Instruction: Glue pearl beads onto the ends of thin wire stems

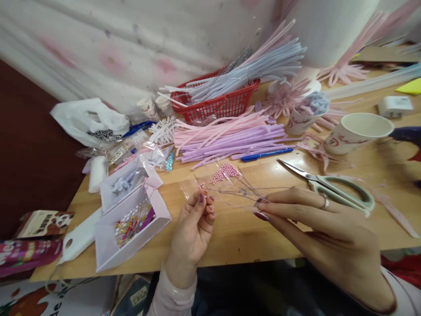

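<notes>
Near the table's middle, my left hand (195,228) is closed, its thumb and fingertips pinched round what looks like a small pink bead, mostly hidden. My right hand (325,228), wearing a ring, pinches a thin wire (232,205) between thumb and fingers; the wire runs left toward my left hand. More thin wires (245,189) lie loosely crossed on the table just beyond. Behind them, a pile of pink beads (226,172) rests on a clear plastic bag (187,185). Scissors (325,182) with pale green handles lie partly opened beyond my right hand.
Pink and purple fuzzy stems (226,136) lie before a red basket (213,107). A blue pen (267,155), a paper cup (348,139) and a white charger (395,106) are to the right. White boxes (102,243) of beads and trinkets stand left.
</notes>
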Demonstrator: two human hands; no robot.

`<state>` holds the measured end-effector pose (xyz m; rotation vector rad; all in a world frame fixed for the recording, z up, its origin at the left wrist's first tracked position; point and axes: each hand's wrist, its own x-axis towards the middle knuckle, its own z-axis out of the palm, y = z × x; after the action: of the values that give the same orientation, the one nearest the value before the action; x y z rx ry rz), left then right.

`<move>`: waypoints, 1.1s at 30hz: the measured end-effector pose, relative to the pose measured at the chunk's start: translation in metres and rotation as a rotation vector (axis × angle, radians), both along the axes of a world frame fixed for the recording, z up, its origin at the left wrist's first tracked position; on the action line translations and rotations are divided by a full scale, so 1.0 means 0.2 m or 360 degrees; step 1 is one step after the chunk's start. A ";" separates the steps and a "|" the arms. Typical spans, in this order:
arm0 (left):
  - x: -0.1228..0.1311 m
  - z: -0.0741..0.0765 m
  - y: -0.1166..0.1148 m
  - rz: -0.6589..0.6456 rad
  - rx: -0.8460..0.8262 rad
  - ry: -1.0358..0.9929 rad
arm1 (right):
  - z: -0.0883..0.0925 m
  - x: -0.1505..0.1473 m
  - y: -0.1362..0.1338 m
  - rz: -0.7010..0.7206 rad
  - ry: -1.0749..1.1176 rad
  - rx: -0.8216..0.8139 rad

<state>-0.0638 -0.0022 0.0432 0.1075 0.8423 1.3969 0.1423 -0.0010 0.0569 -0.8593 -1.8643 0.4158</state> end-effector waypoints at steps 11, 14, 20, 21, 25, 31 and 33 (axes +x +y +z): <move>0.06 0.00 -0.02 -0.0098 0.0024 -0.0202 | 0.02 -0.02 0.03 0.0030 -0.0242 0.0216; 0.08 0.00 -0.03 -0.0156 0.0004 -0.0242 | 0.02 -0.02 0.02 0.0017 -0.0271 0.0229; 0.11 0.00 -0.03 -0.0095 0.0055 -0.0168 | 0.00 -0.01 0.02 -0.0031 -0.0275 0.0219; 0.11 0.00 -0.03 -0.0093 0.0062 -0.0156 | 0.00 0.00 0.02 -0.0024 -0.0281 0.0217; 0.12 0.00 -0.03 -0.0138 0.0076 -0.0133 | -0.01 0.01 0.02 -0.0021 -0.0316 0.0221; 0.12 0.00 -0.04 -0.0149 0.0050 -0.0131 | -0.01 0.01 0.01 -0.0041 -0.0314 0.0212; 0.13 0.00 -0.04 -0.0137 0.0024 -0.0143 | -0.01 0.01 0.01 -0.0031 -0.0311 0.0211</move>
<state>-0.0382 -0.0094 0.0434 0.0908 0.7445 1.3175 0.1444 0.0018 0.0541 -0.8516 -2.0359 0.1986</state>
